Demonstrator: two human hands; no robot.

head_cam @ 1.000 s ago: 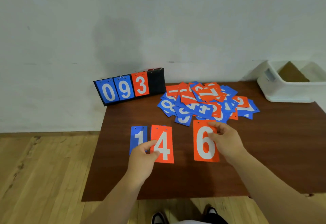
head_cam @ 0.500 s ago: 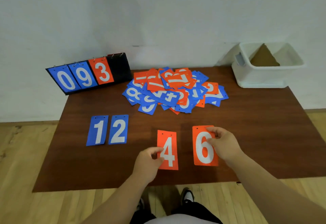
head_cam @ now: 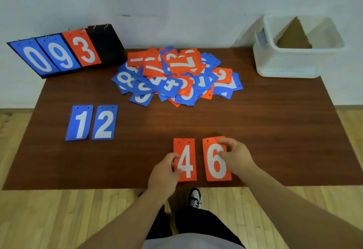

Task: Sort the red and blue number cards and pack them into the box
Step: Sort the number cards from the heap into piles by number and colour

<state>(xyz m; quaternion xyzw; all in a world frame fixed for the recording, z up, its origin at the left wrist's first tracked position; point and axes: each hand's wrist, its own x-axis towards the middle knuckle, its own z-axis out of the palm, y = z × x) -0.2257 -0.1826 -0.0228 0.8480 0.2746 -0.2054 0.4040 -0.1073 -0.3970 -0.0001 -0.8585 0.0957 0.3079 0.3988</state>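
Near the table's front edge lie a red card 4 (head_cam: pixel 187 154) and a red card 6 (head_cam: pixel 213 162), side by side. My left hand (head_cam: pixel 164 172) pinches the left edge of the 4. My right hand (head_cam: pixel 236 156) grips the right edge and top of the 6. Two blue cards, 1 (head_cam: pixel 79 122) and 2 (head_cam: pixel 104 122), lie flat at the left. A mixed pile of red and blue cards (head_cam: pixel 176 76) sits at the table's back middle. The white box (head_cam: pixel 284 66) stands at the back right with a brown cardboard piece inside.
A black flip scoreboard (head_cam: pixel 106 44) showing 0, 9, 3 leans against the wall at the back left. The brown table (head_cam: pixel 275 131) ends just in front of my hands. Wooden floor and my shoe (head_cam: pixel 195 197) lie below.
The red 4 went from beside the blue cards rightward to lie next to the 6. The 6 has shifted slightly left toward it. My view has tilted down and right.
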